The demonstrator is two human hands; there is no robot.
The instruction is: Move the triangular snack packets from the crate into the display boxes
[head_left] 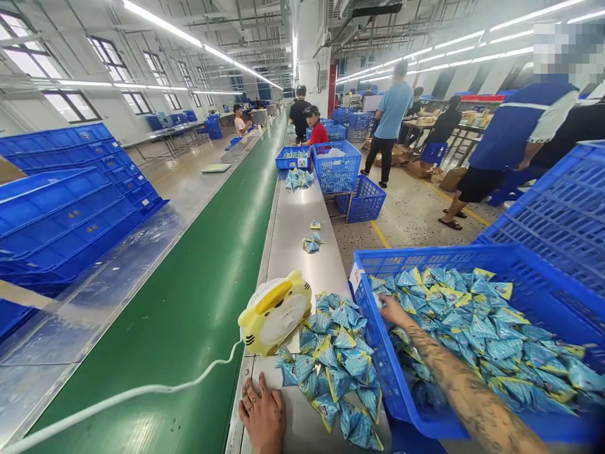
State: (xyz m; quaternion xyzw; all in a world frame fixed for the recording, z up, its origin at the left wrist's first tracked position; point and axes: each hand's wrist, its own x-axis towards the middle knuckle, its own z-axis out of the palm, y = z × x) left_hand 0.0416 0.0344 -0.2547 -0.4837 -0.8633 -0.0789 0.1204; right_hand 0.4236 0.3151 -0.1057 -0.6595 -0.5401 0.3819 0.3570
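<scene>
My left hand (263, 413) rests on the metal ledge at the bottom centre, fingers spread and holding nothing. Just right of it lies a pile of blue and yellow triangular packets (338, 366). A large blue basket (401, 403) full of such packets (477, 321) stands at the right. My right hand (393, 310) reaches over its left part, fingers bent around something whitish-blue that is too small to make out. A yellow and white animal-faced device (278, 313) with a white cable stands on the ledge behind the pile.
A green conveyor belt (189, 296) runs along the left of the ledge. Stacked blue crates (70, 214) stand at the far left. More packets (312, 243) and blue baskets (337, 167) are further along. A person in red (319, 131) and others are beyond.
</scene>
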